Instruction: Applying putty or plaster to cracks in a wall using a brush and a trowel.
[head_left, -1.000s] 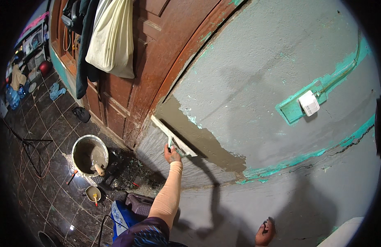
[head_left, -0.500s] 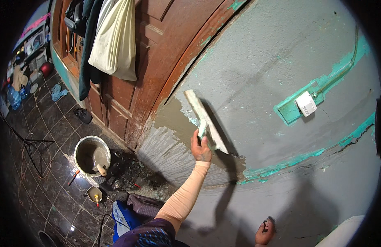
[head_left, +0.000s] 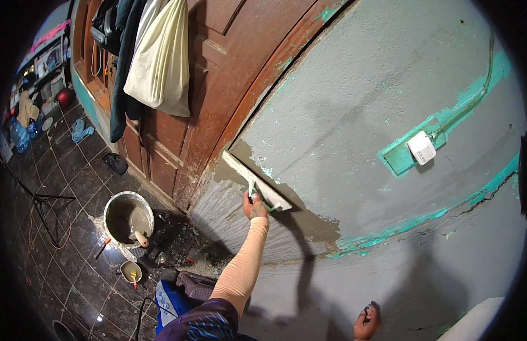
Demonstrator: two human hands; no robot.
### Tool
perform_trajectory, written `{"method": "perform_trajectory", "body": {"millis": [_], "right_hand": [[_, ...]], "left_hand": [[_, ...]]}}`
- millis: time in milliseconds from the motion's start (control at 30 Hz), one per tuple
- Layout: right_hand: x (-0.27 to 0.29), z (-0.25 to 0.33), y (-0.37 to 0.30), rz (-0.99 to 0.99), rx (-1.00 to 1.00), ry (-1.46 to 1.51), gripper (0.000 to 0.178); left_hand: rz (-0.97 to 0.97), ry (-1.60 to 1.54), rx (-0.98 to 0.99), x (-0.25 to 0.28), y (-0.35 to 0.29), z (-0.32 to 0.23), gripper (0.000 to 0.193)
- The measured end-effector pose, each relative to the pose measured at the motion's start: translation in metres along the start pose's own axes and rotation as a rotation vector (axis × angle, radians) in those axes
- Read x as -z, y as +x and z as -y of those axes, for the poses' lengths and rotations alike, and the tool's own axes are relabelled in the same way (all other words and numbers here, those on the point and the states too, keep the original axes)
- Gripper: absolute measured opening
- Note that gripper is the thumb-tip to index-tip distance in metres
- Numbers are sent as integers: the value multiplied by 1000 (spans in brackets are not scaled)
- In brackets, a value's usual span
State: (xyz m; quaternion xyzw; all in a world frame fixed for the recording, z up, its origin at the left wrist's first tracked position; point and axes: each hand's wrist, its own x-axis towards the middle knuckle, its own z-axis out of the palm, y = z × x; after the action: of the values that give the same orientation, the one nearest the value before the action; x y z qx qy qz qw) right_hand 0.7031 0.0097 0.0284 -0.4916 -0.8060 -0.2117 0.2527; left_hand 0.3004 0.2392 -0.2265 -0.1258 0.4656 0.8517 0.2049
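Note:
My left hand point(head_left: 255, 208), its arm in a peach sleeve, is wrapped round the green handle of a long pale plastering float point(head_left: 269, 190). The float lies slanted against the wall, over a patch of wet brown-grey plaster point(head_left: 311, 226) beside the door frame. Below the patch, streaky lighter plaster point(head_left: 220, 207) covers the wall's lower edge. At the bottom of the view my right hand point(head_left: 367, 323) is closed, with a small dark thing among its fingers that I cannot make out.
A bucket point(head_left: 107, 219) of grey mix holds a wooden-handled trowel point(head_left: 140, 238). Near it stand a small bowl point(head_left: 124, 266) with a brush point(head_left: 134, 277) and a red-handled tool point(head_left: 102, 248). A white socket box point(head_left: 421, 148) juts from the wall. Bags point(head_left: 158, 68) hang on the brown door point(head_left: 212, 57).
My left hand has moved the float left and its upper end down, toward the door frame. More wet plaster shows to its right. My right hand has stayed in place.

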Motion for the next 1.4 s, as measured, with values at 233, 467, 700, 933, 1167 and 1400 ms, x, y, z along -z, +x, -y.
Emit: {"method": "perform_trajectory", "body": {"millis": [233,467,700,933,1167,1400], "right_hand": [[-1,2,-2,3,1,25,21],[1,2,3,-44,-12,54,19],[5,4,1,7,-55,43,21],[7,11,7,-7,-9,16,21],[8,6,1,18,-38,-19,23],[10,7,3,23,-100,-33,23]], "left_hand": [[144,61,-77,-39,-33,-64,35],[274,-92,-191,-37,-77,-116,36],[17,-51,27,15,-24,-39,36],[51,146,-172,-14,-14,-14,32],[216,196,-334,-38,-68,-112,33],[180,190,-264,-8,-66,-97,35]]}}
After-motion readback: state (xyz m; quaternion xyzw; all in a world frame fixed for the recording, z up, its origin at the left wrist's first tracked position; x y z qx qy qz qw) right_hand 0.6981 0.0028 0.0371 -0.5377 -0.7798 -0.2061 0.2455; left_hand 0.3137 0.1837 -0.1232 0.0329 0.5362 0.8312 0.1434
